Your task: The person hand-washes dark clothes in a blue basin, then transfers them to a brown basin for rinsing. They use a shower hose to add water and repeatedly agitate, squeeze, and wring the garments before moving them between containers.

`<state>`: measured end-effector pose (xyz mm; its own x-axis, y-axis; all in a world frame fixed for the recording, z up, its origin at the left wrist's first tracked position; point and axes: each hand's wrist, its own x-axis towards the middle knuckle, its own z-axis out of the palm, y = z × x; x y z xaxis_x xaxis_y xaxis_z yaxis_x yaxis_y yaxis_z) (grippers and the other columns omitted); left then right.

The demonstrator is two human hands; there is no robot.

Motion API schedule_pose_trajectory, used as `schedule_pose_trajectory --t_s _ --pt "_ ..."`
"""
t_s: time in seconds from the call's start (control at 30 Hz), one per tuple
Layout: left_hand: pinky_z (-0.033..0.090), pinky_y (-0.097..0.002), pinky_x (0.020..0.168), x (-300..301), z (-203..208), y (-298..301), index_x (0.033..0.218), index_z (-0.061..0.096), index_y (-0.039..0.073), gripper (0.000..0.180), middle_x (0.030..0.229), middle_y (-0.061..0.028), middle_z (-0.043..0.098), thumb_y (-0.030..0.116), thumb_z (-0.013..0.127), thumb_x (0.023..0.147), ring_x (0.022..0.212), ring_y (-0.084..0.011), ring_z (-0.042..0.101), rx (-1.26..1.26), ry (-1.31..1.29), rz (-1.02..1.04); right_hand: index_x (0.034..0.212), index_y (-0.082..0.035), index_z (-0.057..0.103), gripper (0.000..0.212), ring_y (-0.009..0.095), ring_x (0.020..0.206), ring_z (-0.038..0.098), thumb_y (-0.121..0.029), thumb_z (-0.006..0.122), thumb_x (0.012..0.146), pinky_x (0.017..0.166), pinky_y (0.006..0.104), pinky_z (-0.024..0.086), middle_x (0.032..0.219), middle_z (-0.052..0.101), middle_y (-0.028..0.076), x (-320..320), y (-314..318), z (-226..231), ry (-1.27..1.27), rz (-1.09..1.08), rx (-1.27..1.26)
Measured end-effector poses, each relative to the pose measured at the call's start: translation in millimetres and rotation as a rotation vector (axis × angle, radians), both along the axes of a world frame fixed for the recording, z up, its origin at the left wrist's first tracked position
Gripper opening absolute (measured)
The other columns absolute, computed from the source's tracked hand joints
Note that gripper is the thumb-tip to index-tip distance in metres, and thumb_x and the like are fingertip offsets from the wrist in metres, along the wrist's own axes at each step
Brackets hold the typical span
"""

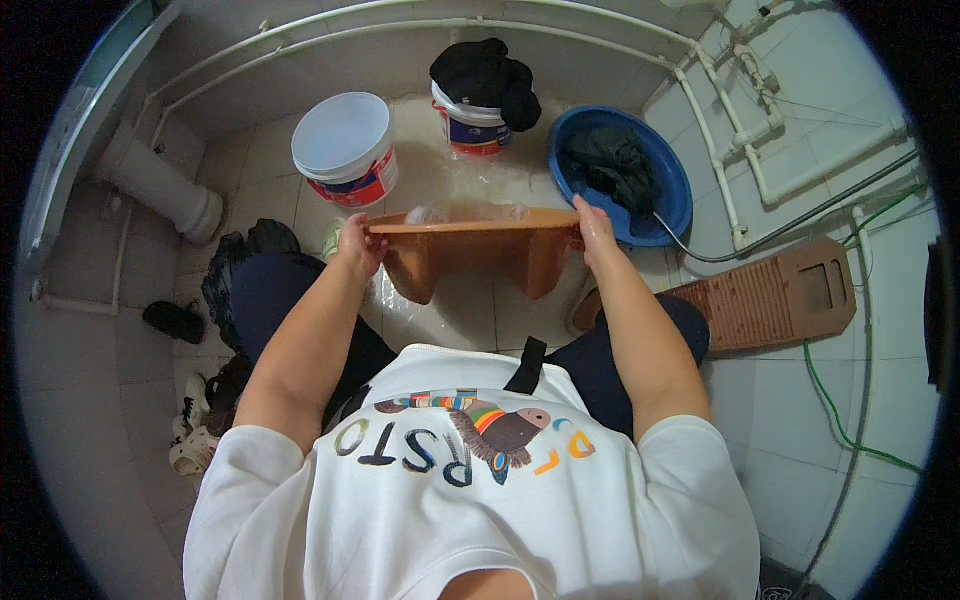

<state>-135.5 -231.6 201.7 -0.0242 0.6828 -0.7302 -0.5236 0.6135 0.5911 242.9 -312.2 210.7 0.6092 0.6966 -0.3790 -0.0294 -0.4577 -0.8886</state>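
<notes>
My left hand [362, 247] and my right hand [594, 228] grip opposite ends of an orange-brown plastic piece [470, 240] in front of my knees. It has a long, thin upper edge and two leg-like parts pointing down toward me; it looks like a low stool, but I cannot be sure. White suds [420, 214] show along its far edge. Fingers of both hands curl around the ends. Beyond it, the floor tiles [410, 125] are wet and shiny.
At the back stand a white bucket [342, 135] and a second bucket [476, 130] topped with black cloth [482, 80]. A blue basin [680, 190] holds dark cloth [610, 160] and a hose end. A brown washboard [770, 298] leans right; shoes [193, 450] and a black bag [240, 270] lie left.
</notes>
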Motion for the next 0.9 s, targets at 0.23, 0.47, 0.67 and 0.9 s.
schedule_pose_trajectory --t_s 0.23,0.47,0.67,0.9 --pt "0.04 -0.0362 0.09 39.5 41.3 -5.5 0.108 0.044 0.001 0.037 0.109 -0.0138 0.048 0.029 0.049 0.083 0.1 -0.0263 0.047 0.276 -0.355 -0.024 0.105 -0.009 0.059 0.059 0.032 0.095 0.054 -0.057 0.059 0.071 0.079 0.041 0.044 0.106 0.056 0.017 -40.8 -9.4 92.9 -0.929 0.583 -0.218" --pt "0.039 -0.042 0.094 72.7 57.6 -6.1 0.114 0.043 0.001 0.04 0.121 -0.0169 0.047 0.031 0.045 0.087 0.112 -0.0303 0.047 0.394 -0.549 -0.332 0.098 -0.011 0.062 0.046 0.029 0.093 0.055 -0.05 0.058 0.073 0.076 0.0386 0.045 0.103 0.058 0.012 -71.8 3.8 66.9 -0.999 0.811 0.233" --pt "0.037 -0.042 0.094 85.4 67.2 -5.0 0.116 0.042 0.006 0.037 0.12 -0.0138 0.049 0.03 0.044 0.088 0.108 -0.0284 0.05 0.439 -0.51 -0.42 0.088 -0.015 0.064 0.024 0.03 0.082 0.059 -0.035 0.055 0.078 0.073 0.0386 0.046 0.086 0.063 0.011 -75.0 25.4 59.4 -0.843 0.621 0.069" --pt "0.046 -0.0344 0.073 76.9 47.4 15.1 0.109 0.043 0.008 0.028 0.099 -0.0084 0.056 0.024 0.048 0.086 0.083 -0.0215 0.058 0.383 -0.231 -0.143 0.088 -0.013 0.065 0.037 0.032 0.08 0.059 -0.046 0.053 0.078 0.07 0.0388 0.045 0.085 0.063 0.013 -48.2 38.5 90.5 -0.607 0.284 0.012"
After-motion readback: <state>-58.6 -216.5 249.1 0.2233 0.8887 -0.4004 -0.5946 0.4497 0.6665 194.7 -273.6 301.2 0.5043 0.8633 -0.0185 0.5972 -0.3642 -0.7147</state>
